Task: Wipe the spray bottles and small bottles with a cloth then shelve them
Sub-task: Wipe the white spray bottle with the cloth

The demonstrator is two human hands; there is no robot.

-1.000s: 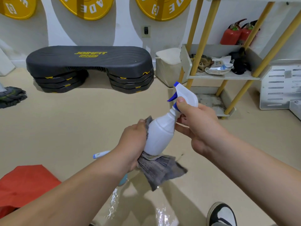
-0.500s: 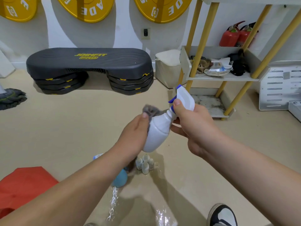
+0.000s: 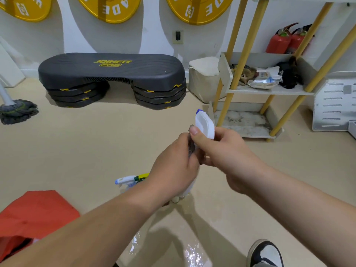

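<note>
Beige floor (image 3: 86, 151), wet at the bottom edge, meets a white wall (image 3: 154, 35) hung with yellow weight plates (image 3: 107, 8) — a black step platform (image 3: 107, 72) below them, a yellow-posted shelf rack (image 3: 269, 91) at right.

We are on the beige floor (image 3: 96, 151) of a gym. Yellow weight plates (image 3: 196, 8) line the white wall, with a black JOINFIT PRO step platform (image 3: 111, 68) on stacked risers below. A mop (image 3: 18, 110), two red fire extinguishers (image 3: 279, 42) and a yellow-legged shelf rack (image 3: 300, 91) flank it.
</note>
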